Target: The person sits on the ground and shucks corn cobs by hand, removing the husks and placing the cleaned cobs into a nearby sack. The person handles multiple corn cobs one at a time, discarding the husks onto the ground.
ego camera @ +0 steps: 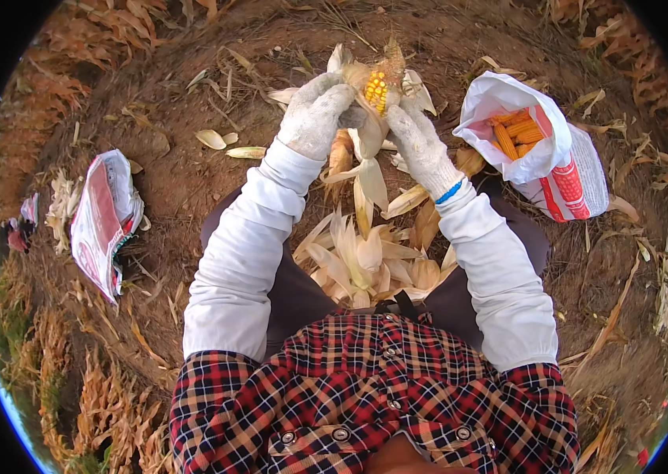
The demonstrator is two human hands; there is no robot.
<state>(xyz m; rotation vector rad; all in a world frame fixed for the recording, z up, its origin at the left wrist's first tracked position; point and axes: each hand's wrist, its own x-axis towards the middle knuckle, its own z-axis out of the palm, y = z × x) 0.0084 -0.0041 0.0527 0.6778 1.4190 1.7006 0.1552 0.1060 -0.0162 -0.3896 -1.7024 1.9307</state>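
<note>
Both of my hands wear whitish knit work gloves and meet over the ground in front of me. An ear of corn (376, 92) is between them, its yellow kernels bared on one side and dry silk at its tip. My left hand (317, 112) grips the pale husk (359, 76) on the ear's left side. On the other side, my right hand (420, 136) holds the ear near its kernels, fingers partly hidden behind it. Long husk leaves (372, 181) hang below the ear. Between my legs lies a heap of stripped corn husks (363, 260).
A white woven sack (591, 172) stands open at the right with several husked orange ears (514, 135) inside. Another sack (97, 222) lies at the left beside a small husk pile (63, 207). Dry corn stalks (105, 403) border the bare soil (174, 160).
</note>
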